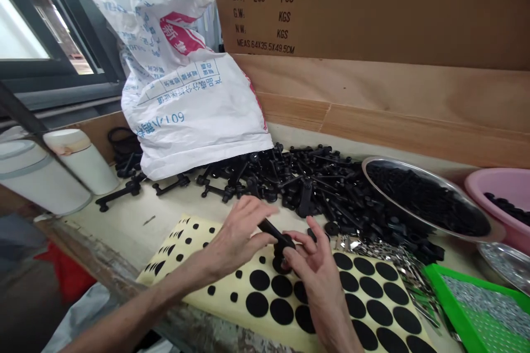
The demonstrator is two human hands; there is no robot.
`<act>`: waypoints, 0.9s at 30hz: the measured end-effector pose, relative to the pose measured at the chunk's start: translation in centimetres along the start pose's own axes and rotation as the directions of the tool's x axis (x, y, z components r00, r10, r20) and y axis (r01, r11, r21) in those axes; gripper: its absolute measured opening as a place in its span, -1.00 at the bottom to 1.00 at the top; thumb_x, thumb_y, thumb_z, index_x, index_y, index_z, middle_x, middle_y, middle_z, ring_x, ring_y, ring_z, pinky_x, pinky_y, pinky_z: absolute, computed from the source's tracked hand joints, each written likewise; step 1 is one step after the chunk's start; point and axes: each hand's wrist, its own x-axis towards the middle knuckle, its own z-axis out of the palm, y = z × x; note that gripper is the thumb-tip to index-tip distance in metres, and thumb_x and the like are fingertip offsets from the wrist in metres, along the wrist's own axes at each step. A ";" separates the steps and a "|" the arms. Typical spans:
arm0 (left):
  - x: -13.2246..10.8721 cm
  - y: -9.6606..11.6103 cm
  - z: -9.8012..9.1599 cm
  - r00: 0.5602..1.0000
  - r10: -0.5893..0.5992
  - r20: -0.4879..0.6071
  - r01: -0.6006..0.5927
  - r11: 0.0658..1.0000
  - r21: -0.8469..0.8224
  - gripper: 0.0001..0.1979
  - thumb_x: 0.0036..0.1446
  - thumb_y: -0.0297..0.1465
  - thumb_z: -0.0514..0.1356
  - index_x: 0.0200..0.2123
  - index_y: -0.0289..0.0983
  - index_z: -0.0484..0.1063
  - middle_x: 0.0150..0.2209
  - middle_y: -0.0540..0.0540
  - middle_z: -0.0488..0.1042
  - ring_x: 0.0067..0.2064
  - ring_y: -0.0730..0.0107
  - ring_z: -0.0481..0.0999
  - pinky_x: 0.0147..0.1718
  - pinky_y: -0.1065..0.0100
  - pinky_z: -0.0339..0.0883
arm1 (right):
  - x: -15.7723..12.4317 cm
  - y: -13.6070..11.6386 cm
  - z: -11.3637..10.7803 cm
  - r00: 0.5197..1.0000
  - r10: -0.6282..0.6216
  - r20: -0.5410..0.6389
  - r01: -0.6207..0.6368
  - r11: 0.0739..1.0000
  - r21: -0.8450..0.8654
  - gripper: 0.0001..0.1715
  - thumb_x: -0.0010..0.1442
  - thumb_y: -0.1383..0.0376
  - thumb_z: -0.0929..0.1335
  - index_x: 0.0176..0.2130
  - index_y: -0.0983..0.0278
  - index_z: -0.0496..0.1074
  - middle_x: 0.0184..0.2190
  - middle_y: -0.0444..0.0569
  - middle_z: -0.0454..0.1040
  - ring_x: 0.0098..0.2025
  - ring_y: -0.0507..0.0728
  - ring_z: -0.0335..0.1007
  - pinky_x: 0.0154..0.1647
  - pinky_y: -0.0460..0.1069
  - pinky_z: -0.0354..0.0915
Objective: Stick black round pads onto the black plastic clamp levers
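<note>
A black plastic arm part with a rounded, knobbed end is held between my hands, above the sticker sheet. My left hand is closed round its narrow end, thumb below and fingers above. At the knobbed end, the thumb and fingers of my right hand grip the part, with one fingertip raised. Beneath both hands lies a yellow backing sheet bearing large round black pads and smaller black dots. My right hand covers some of the pads.
Behind the hands spreads a heap of similar black parts, below a white woven sack. To the right are a metal bowl of black pieces, a pink basin, loose metal pieces and a green tray. White containers stand left.
</note>
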 end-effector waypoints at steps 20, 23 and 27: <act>-3.8 -1.5 4.8 0.728 -0.679 0.100 0.357 0.249 -0.900 -0.72 0.07 -0.23 0.28 -0.29 -0.35 0.44 -0.47 -0.06 0.45 -0.51 0.46 0.45 -0.64 0.54 0.28 | -1.2 0.5 0.8 0.979 0.198 0.049 -0.194 0.978 -0.078 -0.63 0.09 0.04 0.41 -0.50 0.26 0.37 -0.62 -0.21 0.17 -0.51 0.00 0.03 -0.48 -0.09 0.05; -3.7 -1.5 4.9 0.723 -0.684 0.100 0.366 0.256 -0.895 -0.72 0.07 -0.22 0.28 -0.29 -0.34 0.44 -0.46 -0.05 0.44 -0.50 0.47 0.44 -0.64 0.54 0.29 | -1.3 0.7 1.4 0.969 0.240 0.064 -0.233 0.968 -0.091 -0.62 0.07 0.03 0.42 -0.49 0.27 0.38 -0.63 -0.21 0.15 -0.53 -0.02 -0.01 -0.50 -0.10 0.00; -3.7 -1.6 4.9 0.720 -0.687 0.097 0.368 0.260 -0.893 -0.70 0.06 -0.21 0.28 -0.28 -0.34 0.45 -0.46 -0.04 0.42 -0.51 0.49 0.41 -0.64 0.54 0.29 | -1.2 1.2 1.6 0.962 0.266 0.057 -0.258 0.959 -0.118 -0.61 0.05 0.01 0.44 -0.49 0.28 0.40 -0.64 -0.21 0.15 -0.55 -0.03 -0.05 -0.54 -0.11 -0.05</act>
